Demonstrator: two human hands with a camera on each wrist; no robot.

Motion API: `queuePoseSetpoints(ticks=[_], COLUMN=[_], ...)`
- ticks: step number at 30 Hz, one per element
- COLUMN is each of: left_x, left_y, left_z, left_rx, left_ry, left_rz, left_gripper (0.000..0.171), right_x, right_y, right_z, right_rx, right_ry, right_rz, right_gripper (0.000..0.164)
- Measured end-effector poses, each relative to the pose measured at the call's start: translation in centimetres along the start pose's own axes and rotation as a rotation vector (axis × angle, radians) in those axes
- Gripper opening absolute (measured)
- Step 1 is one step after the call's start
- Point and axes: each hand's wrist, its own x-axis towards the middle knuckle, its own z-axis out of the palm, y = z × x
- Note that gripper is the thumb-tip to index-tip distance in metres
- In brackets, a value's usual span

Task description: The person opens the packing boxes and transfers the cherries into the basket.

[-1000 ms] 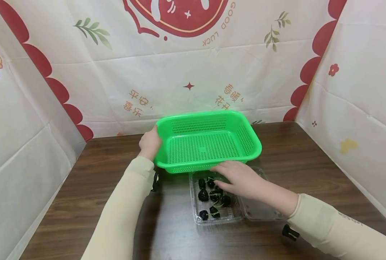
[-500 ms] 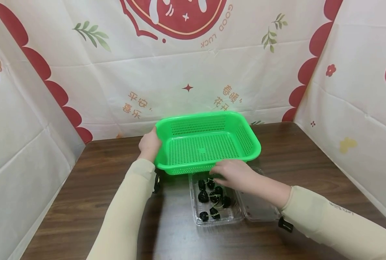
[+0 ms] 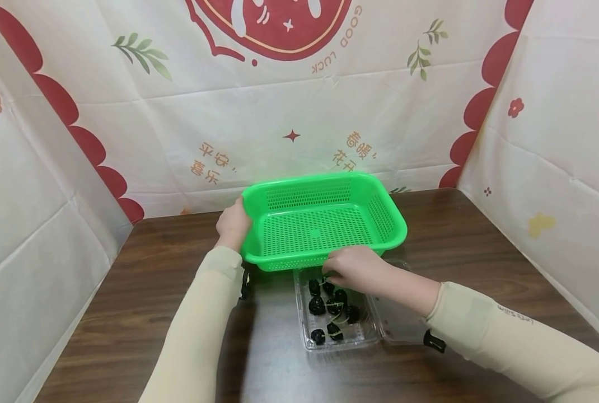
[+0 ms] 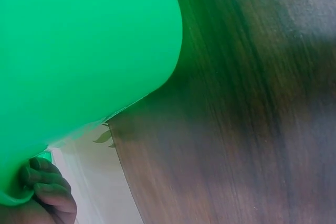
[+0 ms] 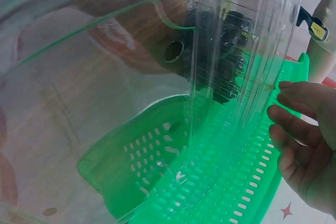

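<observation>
My left hand (image 3: 233,224) grips the left rim of a green plastic basket (image 3: 324,258). Its curled fingers (image 4: 52,190) show under that rim in the left wrist view. A clear plastic box (image 3: 304,342) stands in front of the basket, holding several small, dark, shiny round lumps (image 3: 317,305) with thin yellow-green strands; their kind is unclear. Over the box's far end is my right hand (image 3: 362,271), its fingertips close above one lump. The right wrist view shows its fingers (image 5: 294,121) loosely bent beyond the clear wall, with nothing visible between thumb and forefinger.
To the right of the box lies its clear lid (image 3: 402,327), folded open on the brown wooden table (image 3: 153,268). A printed white cloth (image 3: 279,112) hangs behind the table, with more cloth at both sides. The basket stands near the back edge.
My right hand has moved slightly left over the box, and its fingers have bent down and drawn closer together. My left hand keeps its hold on the basket rim.
</observation>
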Motion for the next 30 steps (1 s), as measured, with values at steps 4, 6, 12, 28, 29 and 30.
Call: queuePoseSetpoints(ticks=[4, 6, 12, 28, 29, 30], left_x=[0.04, 0.06, 0.03, -0.3, -0.29, -0.28], left_y=[0.13, 0.15, 0.04, 0.17, 0.13, 0.09], left_z=[0.09, 0.1, 0.09, 0.07, 0.08, 0.09], left_rx=[0.012, 0.016, 0.027, 0.026, 0.026, 0.027], left_ry=[0.002, 0.005, 0.008, 0.008, 0.01, 0.011], left_rz=[-0.008, -0.008, -0.013, -0.016, -0.015, -0.014], left_gripper=[0.064, 0.063, 0.063, 0.063, 0.064, 0.064], right_x=[0.12, 0.2, 0.44, 0.55, 0.54, 0.53], right_y=[0.04, 0.07, 0.02, -0.18, -0.18, -0.13], right_z=[0.16, 0.29, 0.43, 0.72, 0.77, 0.82], right_rx=[-0.003, -0.01, -0.017, -0.016, -0.017, -0.019], right_ry=[-0.015, -0.014, 0.006, 0.028, 0.034, 0.04], right_rz=[0.012, 0.011, -0.002, -0.015, -0.018, -0.02], right_gripper=[0.007, 0.006, 0.009, 0.021, 0.025, 0.028])
